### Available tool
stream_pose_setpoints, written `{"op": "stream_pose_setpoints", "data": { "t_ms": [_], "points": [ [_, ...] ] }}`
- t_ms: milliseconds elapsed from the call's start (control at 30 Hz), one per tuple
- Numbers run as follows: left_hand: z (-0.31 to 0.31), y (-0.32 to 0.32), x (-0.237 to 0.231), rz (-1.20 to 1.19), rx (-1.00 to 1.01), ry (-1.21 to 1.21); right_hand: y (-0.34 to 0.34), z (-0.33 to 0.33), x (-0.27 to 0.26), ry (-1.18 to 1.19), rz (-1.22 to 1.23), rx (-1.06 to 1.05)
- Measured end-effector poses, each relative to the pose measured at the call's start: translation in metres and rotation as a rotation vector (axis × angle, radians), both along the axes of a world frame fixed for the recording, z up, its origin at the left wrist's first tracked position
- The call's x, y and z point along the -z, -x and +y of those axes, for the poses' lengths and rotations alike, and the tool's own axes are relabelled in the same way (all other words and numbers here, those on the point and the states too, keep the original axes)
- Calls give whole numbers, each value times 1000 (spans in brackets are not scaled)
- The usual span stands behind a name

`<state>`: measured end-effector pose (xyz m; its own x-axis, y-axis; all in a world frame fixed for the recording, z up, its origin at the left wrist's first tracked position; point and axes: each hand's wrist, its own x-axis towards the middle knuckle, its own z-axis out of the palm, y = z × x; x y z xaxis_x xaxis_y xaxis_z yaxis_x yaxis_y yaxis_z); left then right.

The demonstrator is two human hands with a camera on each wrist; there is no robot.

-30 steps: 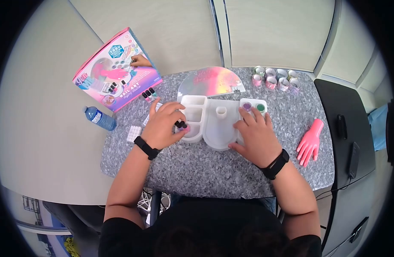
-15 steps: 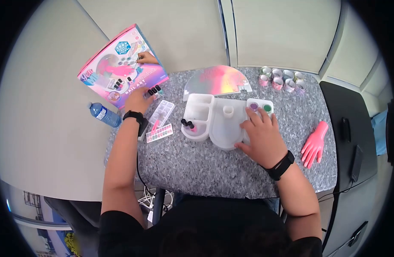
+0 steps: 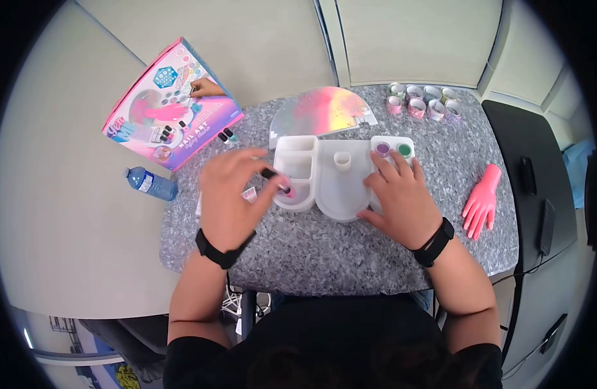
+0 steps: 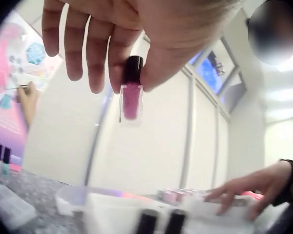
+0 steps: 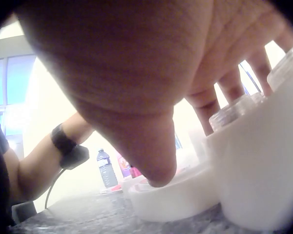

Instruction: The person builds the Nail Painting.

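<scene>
Pinches a pink polish bottle (image 4: 131, 101) by its black cap (image 4: 133, 70) in the left hand (image 4: 158, 24), upright above the table (image 4: 45, 187); has two more bottles (image 4: 6, 157) near the table's far edge, spreads the right hand (image 4: 255, 183) over blurred white containers (image 4: 216, 217)

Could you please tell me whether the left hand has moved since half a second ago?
Yes, the left hand has moved away from the box and closer to the white tray, rightward in the head view.
</scene>
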<state>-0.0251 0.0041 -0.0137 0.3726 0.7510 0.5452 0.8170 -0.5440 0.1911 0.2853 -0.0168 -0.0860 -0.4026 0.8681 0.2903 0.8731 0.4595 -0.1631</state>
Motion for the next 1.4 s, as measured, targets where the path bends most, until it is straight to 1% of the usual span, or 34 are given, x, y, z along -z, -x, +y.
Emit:
{"op": "stream_pose_setpoints", "data": {
  "t_ms": [33, 67, 133, 533, 733, 900, 1033, 1167, 1333, 1400],
  "points": [
    [-6, -5, 4, 59, 30, 34, 0, -1, 0, -3, 5, -10],
    [-7, -8, 8, 56, 33, 35, 0, -1, 0, -1, 2, -8],
    [-6, -8, 21, 97, 72, 115, 1, -1, 0, -7, 0, -3],
    [11, -4, 48, 132, 11, 145, 1, -1, -3, 12, -12, 4],
    [13, -4, 56, 136, -9, 165, 1, -1, -3, 1, -15, 1],
    [12, 2, 50, 151, -27, 200, 1, -1, -1, 2, -15, 5],
    [17, 7, 62, 184, -18, 203, 2, -1, -3, 9, -21, 8],
    [19, 7, 64, 175, -15, 178, 2, -1, -3, 9, -19, 8],
    [18, 2, 60, 93, 20, 218, 2, -1, -3, 11, -16, 7],
    [19, 0, 62, 116, 20, 204, 2, -1, -3, 8, -17, 4]
  ]
}}
